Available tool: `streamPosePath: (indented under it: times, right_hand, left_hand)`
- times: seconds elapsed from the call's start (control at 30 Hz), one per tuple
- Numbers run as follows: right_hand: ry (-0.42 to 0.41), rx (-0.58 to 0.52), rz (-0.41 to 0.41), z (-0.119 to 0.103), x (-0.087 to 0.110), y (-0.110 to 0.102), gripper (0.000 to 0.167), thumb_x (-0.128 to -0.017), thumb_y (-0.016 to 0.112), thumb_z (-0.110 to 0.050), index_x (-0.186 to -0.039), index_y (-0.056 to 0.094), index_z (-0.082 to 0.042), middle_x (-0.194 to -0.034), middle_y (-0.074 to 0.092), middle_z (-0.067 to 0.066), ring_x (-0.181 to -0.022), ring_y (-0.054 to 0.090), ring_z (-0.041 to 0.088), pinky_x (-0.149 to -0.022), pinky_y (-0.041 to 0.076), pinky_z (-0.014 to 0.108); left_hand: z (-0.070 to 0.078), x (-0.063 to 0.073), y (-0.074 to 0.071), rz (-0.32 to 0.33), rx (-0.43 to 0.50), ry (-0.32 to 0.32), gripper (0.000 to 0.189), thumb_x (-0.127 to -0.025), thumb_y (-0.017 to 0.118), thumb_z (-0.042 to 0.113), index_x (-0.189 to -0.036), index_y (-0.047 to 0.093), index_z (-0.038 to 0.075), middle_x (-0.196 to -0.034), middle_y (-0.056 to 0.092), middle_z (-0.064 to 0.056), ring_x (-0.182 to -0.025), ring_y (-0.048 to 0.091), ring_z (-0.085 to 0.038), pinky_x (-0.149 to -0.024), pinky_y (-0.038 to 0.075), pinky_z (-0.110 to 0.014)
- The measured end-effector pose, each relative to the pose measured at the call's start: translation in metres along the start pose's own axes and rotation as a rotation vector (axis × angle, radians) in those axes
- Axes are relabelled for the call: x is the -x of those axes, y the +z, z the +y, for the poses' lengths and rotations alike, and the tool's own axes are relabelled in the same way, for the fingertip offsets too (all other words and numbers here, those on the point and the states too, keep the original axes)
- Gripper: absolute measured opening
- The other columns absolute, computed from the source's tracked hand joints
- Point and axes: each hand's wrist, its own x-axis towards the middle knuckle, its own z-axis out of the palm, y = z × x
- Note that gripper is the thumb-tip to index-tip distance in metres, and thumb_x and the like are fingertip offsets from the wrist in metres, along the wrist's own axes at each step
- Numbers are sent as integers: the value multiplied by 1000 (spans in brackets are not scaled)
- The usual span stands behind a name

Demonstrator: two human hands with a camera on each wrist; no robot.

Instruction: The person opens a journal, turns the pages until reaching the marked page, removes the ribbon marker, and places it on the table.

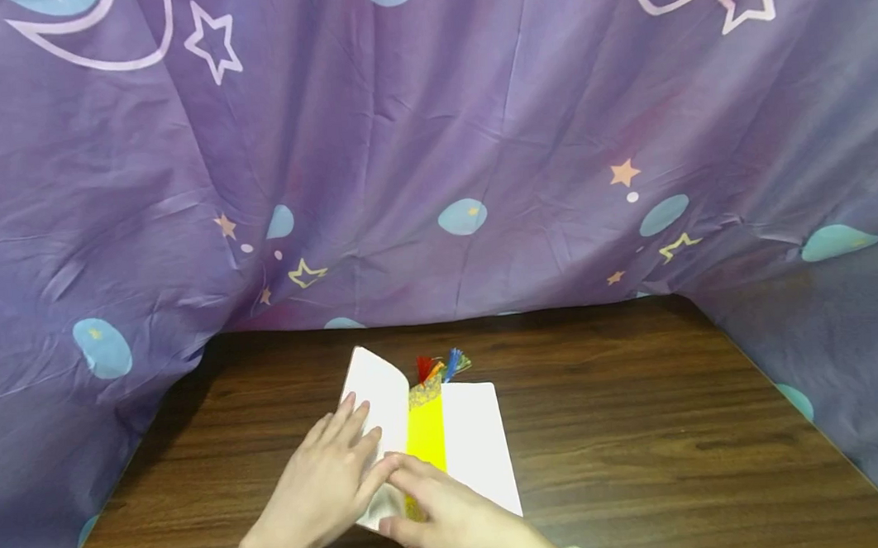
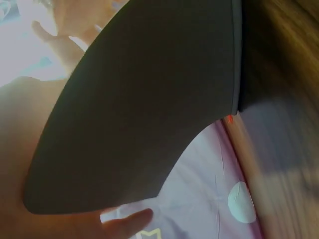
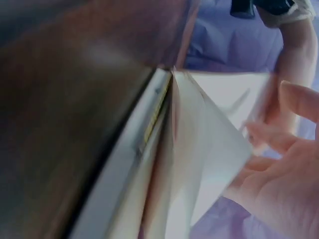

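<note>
An open notebook (image 1: 481, 450) with blank white pages lies near the front of the table, its left side raised at a slant. Along its middle is a bright yellow strip (image 1: 427, 432) with a patterned end, like a bookmark, and red, orange, blue and green tassels (image 1: 454, 364) stick out beyond it. My left hand (image 1: 323, 474) rests on the raised left page with fingers extended. Over the lower middle is my right hand (image 1: 451, 505), fingers loosely extended and close to the left thumb. In the left wrist view the dark cover (image 2: 134, 109) hides most of the left hand.
The notebook sits on a dark wooden table (image 1: 641, 429). Behind and beside the table hangs a purple curtain (image 1: 402, 143) printed with stars and moons. In the right wrist view several loose pages (image 3: 214, 149) fan upward beside the right hand.
</note>
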Motion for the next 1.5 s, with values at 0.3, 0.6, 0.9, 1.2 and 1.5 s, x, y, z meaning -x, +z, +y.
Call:
streamPosePath:
  times: [0.3, 0.6, 0.9, 1.2, 1.5]
  right_hand:
    - [2, -67, 138, 5, -7, -22, 33, -97, 62, -28, -128, 62, -15, -131, 60, -2, -122, 53, 18, -103, 43, 43]
    - [152, -80, 425, 14, -27, -26, 32, -89, 69, -15, -120, 64, -9, -137, 53, 14, -128, 47, 36, -104, 37, 57]
    - [274, -190, 569, 32, -36, -23, 37, -85, 69, -9, -121, 63, -5, -134, 52, 19, -121, 50, 39, -100, 41, 56]
    - [429, -282, 556, 40, -42, -16, 54, -83, 72, -10, -133, 53, -4, -124, 52, 23, -94, 60, 30, -77, 53, 41]
    - [579, -432, 519, 55, -44, -12, 78, -82, 73, -12, -147, 31, -3, -105, 56, 17, -84, 57, 24, -72, 50, 35]
  left_hand:
    - [-7, 1, 3, -56, 5, -14, 39, -95, 61, 33, -125, 66, 8, -142, 48, -21, -134, 41, -36, -103, 40, -55]
    - [-12, 1, 7, -12, 8, -45, 39, -89, 69, 26, -120, 68, 2, -135, 53, -27, -129, 47, -40, -102, 42, -52]
    - [-14, -1, 7, -22, 49, -70, 38, -85, 74, 18, -114, 68, -4, -130, 56, -30, -126, 49, -44, -106, 38, -53]
    - [-16, 0, 8, -5, 30, -58, 38, -85, 74, 19, -114, 68, -5, -128, 56, -30, -125, 50, -44, -105, 39, -52]
    - [-12, 0, 9, 39, 30, -12, 38, -84, 74, 20, -112, 68, -6, -126, 57, -31, -123, 51, -45, -105, 39, -52]
